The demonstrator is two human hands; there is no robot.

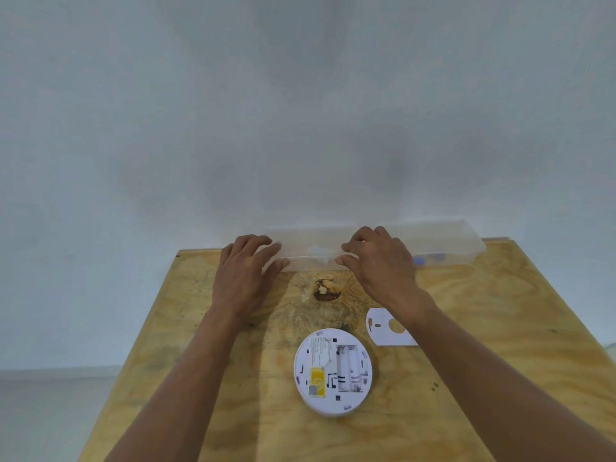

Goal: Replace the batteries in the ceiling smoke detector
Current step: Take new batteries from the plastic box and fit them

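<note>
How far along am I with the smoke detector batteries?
Done: the smoke detector lies face down on the table, cover off, battery bay empty. In hand: left hand and right hand at the clear plastic box. Left: fit new batteries, close, remount.

Two bare forearms rise from the lower edge of the frame and converge toward the middle. The left hand (pixel 245 275) lies palm down left of centre, fingers spread and pointing up and to the right, thumb angled inward. The right hand (pixel 378 261) sits right of centre — knuckles arched, fingers curled downward, thumb tucked toward the left. Both hands are level with each other, apart, neither closed into a fist.
</note>
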